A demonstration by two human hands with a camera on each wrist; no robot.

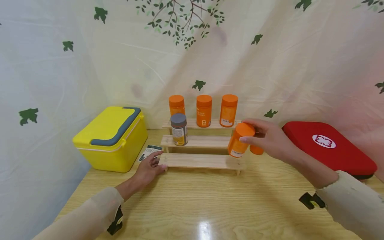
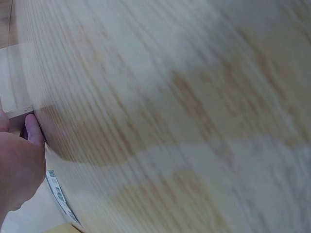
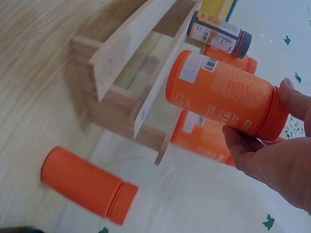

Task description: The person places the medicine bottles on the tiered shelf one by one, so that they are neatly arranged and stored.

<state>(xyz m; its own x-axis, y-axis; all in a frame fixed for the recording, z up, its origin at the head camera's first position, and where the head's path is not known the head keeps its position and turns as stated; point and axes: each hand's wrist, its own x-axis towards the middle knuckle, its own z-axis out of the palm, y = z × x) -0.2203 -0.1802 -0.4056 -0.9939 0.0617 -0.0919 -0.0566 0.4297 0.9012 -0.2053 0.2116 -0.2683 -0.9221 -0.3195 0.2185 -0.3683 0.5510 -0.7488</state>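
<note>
My right hand [image 1: 276, 140] grips an orange pill bottle [image 1: 235, 145] near its lid, thumb on one side and fingers on the other. The bottle is tilted in front of the right end of the three-step wooden rack [image 1: 204, 161]; in the right wrist view its label faces the camera. With my left hand [image 1: 147, 171] I hold the left end of the rack's lowest step, thumb in front and fingers behind. On the middle step, at the left, stands a grey-capped bottle [image 1: 179, 131]. Three orange bottles [image 1: 204, 113] line the top step.
Another orange bottle [image 3: 85, 182] stands on the table right of the rack, mostly hidden by my hand in the head view. Left are a yellow cooler box [image 1: 111, 140] and a printed card [image 1: 150, 152]. A red case [image 1: 330, 150] lies at the right.
</note>
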